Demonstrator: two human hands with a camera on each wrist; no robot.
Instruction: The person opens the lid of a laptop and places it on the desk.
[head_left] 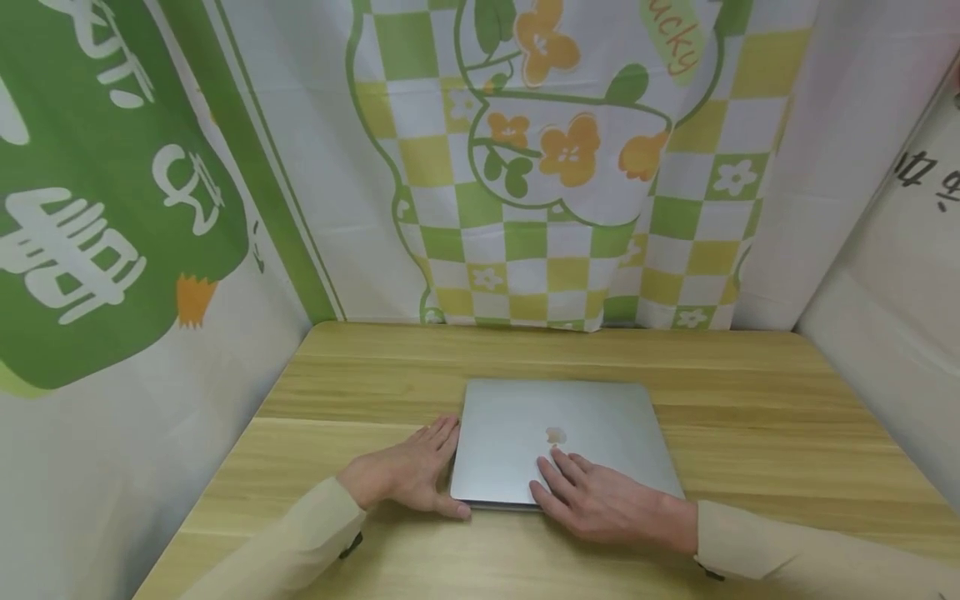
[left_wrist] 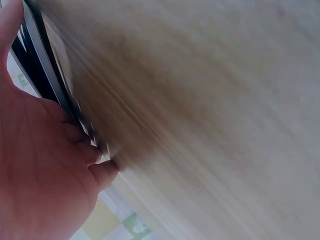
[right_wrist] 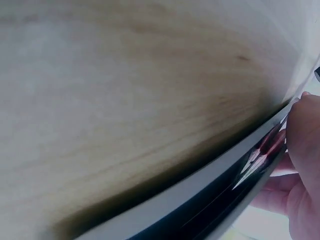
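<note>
A silver laptop (head_left: 502,425) with an apple logo lies on the wooden table. Its lid stands slightly raised along the front edge, and a dark gap between lid and base (right_wrist: 165,202) shows in the right wrist view. My left hand (head_left: 412,468) rests against the laptop's left side, fingers extended along the edge and thumb at the front left corner. Over the front edge, my right hand (head_left: 603,502) has its fingers on top of the lid. In the right wrist view this hand (right_wrist: 305,165) holds the lid's edge, its thumb partly hidden.
The wooden tabletop (head_left: 360,367) surrounds the laptop. Behind it hangs a green and yellow checked cloth (head_left: 525,242) with flowers. Printed white cloths close off the left and right sides (head_left: 900,333).
</note>
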